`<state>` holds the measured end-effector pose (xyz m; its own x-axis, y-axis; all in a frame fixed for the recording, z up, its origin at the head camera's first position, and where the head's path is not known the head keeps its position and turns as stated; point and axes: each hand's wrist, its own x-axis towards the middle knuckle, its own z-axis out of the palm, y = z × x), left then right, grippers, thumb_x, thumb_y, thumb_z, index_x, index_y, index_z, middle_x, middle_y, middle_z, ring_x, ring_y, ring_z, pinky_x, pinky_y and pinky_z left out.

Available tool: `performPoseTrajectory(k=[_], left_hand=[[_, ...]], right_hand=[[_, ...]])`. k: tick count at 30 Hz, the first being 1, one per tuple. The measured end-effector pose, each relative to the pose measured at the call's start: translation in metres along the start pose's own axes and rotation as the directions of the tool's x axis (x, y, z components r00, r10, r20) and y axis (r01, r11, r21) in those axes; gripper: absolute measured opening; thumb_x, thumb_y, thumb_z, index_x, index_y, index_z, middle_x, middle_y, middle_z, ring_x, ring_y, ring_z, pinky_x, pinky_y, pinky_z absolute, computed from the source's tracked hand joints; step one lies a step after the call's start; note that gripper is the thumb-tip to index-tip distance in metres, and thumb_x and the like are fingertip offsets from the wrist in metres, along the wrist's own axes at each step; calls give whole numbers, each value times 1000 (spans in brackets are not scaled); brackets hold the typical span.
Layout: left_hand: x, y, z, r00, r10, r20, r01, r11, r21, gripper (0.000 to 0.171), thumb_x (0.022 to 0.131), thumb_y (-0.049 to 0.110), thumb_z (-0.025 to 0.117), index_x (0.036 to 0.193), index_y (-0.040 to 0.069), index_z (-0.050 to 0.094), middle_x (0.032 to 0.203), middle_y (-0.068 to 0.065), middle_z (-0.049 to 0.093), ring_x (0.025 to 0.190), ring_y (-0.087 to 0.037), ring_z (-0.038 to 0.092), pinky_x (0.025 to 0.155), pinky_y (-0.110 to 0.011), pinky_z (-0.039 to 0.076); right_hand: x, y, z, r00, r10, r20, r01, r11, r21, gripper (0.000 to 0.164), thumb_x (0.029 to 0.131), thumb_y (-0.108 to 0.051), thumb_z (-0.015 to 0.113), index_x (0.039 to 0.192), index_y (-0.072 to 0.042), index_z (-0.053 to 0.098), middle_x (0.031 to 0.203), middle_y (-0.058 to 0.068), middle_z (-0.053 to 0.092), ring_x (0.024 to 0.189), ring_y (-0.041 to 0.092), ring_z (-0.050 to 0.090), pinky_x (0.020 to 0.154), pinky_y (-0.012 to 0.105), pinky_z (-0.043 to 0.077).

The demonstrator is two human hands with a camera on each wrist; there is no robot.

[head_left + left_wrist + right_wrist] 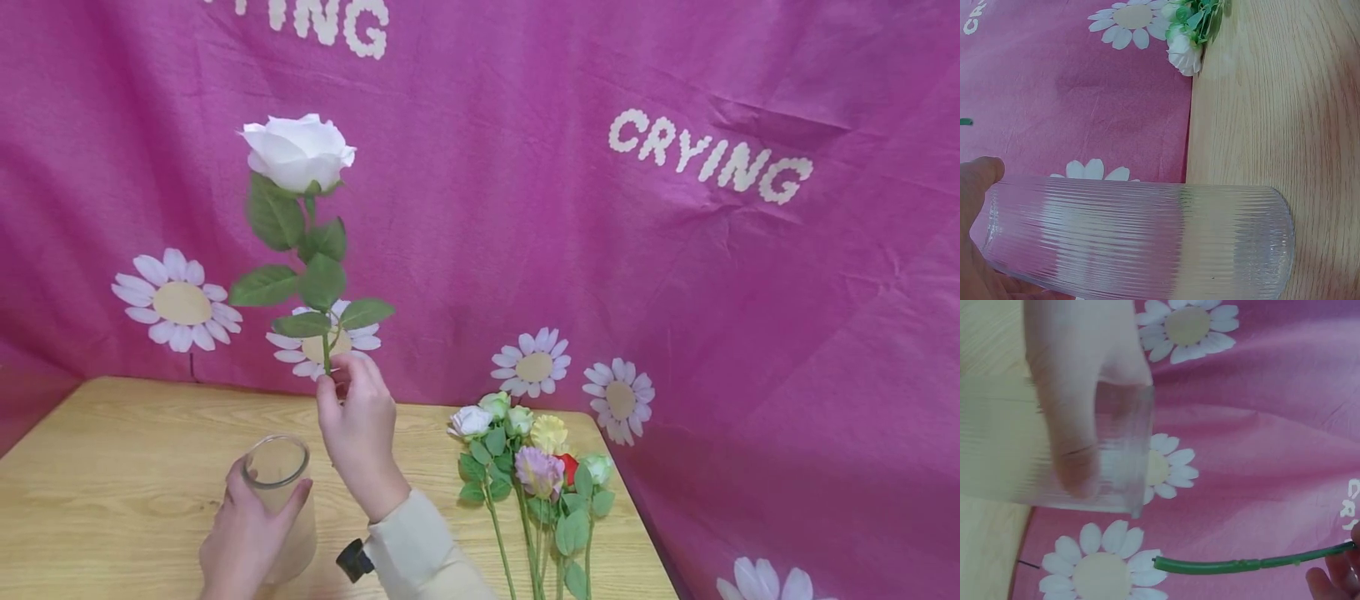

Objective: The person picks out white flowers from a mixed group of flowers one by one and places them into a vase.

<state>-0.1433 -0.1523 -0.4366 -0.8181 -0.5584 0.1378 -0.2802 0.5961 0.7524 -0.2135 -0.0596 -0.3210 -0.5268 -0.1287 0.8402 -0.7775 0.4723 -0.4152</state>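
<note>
In the head view, a large white rose (298, 154) with green leaves stands upright in the air. My right hand (363, 433) pinches its stem between thumb and fingers. The stem's cut lower end (1207, 567) shows in the right wrist view, apart from the vase and above the level of its mouth. My left hand (243, 525) is wrapped round the upper part of a clear ribbed glass vase (1147, 237), thumb on one side and fingers on the other. The vase stands upright on the wooden table (150, 467), its round mouth facing up.
Several artificial flowers (540, 471), white, pale green, yellow, lilac and red, lie on the table's right side with stems toward me. A pink cloth (465, 208) with daisies and lettering hangs behind the table. A black wrist device (355, 560) sits by the right sleeve.
</note>
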Motion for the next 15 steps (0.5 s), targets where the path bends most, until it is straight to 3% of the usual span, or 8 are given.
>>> performPoseTrajectory(k=[10,15], left_hand=[[1,0,-1,1000,5,3,-5,1000,5,87,79,53,58,133,-2,17,112,-40,45,96,-55,46,62,-63,38],[1,-1,1,999,14,-28,-14,1000,7,85,78,51,60,131,-3,20,107,-40,47,92,-56,47,59,-62,39]], right_hand=[[9,-14,3,994,-72,-77,75,997,37,14,76,0,65,89,-3,59,78,2,57,62,2,58,59,5,41],[9,-20,6,995,-72,-71,81,989,123,13,77,2,64,88,-2,57,76,4,56,62,5,57,58,6,42]])
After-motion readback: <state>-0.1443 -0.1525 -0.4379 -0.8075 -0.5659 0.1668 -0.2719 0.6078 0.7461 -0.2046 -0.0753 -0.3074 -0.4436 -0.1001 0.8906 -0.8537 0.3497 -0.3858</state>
